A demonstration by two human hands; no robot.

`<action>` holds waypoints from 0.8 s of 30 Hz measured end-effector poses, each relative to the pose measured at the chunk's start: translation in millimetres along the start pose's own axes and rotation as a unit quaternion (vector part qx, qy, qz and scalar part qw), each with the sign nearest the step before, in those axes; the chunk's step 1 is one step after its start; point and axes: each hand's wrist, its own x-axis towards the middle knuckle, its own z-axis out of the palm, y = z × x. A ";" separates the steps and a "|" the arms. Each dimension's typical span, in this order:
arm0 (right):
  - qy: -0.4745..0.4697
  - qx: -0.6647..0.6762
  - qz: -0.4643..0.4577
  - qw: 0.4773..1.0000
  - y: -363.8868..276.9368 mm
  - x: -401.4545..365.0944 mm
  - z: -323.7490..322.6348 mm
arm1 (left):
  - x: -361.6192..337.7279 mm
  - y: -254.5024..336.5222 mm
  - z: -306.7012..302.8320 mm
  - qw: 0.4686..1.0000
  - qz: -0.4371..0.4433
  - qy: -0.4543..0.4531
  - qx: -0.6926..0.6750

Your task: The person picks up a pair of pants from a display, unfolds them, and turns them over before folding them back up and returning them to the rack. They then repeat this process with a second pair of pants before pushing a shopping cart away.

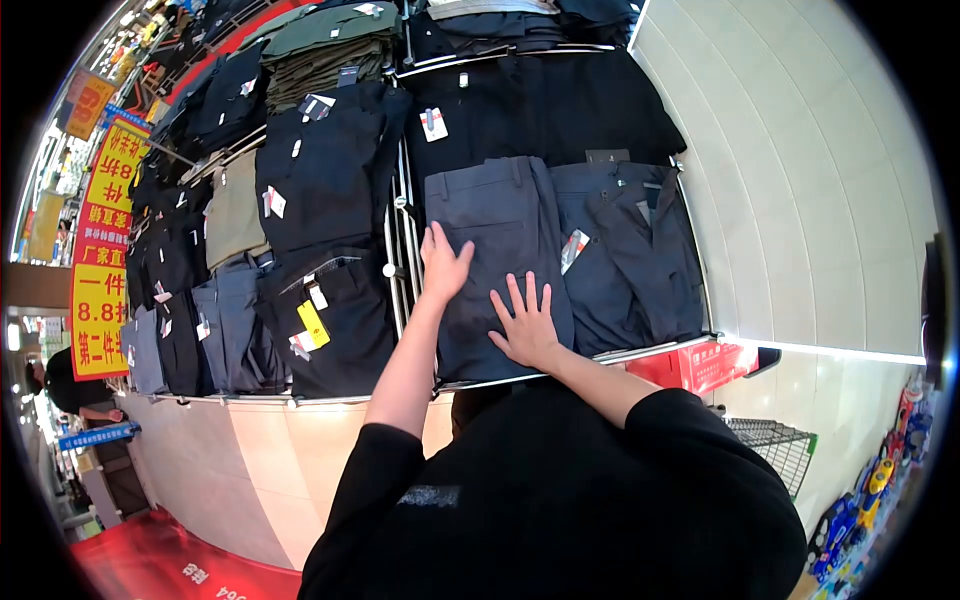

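Observation:
Folded dark grey trousers (pixel 485 215) lie on the display rack in front of me, waistband toward the far side. My left hand (pixel 445 262) rests at their left edge, fingers stretched out and thumb apart. Flat on the lower part of the same trousers lies my right hand (pixel 525 320), its fingers spread. Neither hand grips anything. Right beside them is another pair of grey trousers (pixel 625 260), less neatly folded, with a white and red tag (pixel 574 250). Black trousers (pixel 550 105) are laid out just behind.
A metal rail (pixel 397 230) divides the rack. To its left lie more folded trousers (pixel 325 165) and a pair with a yellow tag (pixel 313 325). A white panel (pixel 790 170) borders the right side. A shopping cart (pixel 775 450) stands at lower right, and a person (pixel 75 385) at far left.

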 end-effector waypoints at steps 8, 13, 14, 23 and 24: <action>-0.007 0.005 0.003 1.000 7.6 -0.6 -11.6 | 74.1 -30.9 10.7 0.973 -0.211 0.043 -0.087; -0.011 0.012 0.005 1.000 6.9 -0.3 -9.7 | 59.3 14.8 2.0 0.976 -0.153 0.146 0.057; -0.019 0.007 0.006 1.000 6.8 0.1 -10.1 | 50.6 25.8 1.8 0.975 -0.093 0.187 0.077; -0.138 -0.045 0.014 0.989 6.6 2.7 2.9 | -43.3 118.9 13.9 0.944 0.318 0.072 -0.047; -0.040 -0.041 0.010 0.998 8.5 4.1 27.4 | -58.4 123.9 23.0 0.942 0.331 0.031 -0.041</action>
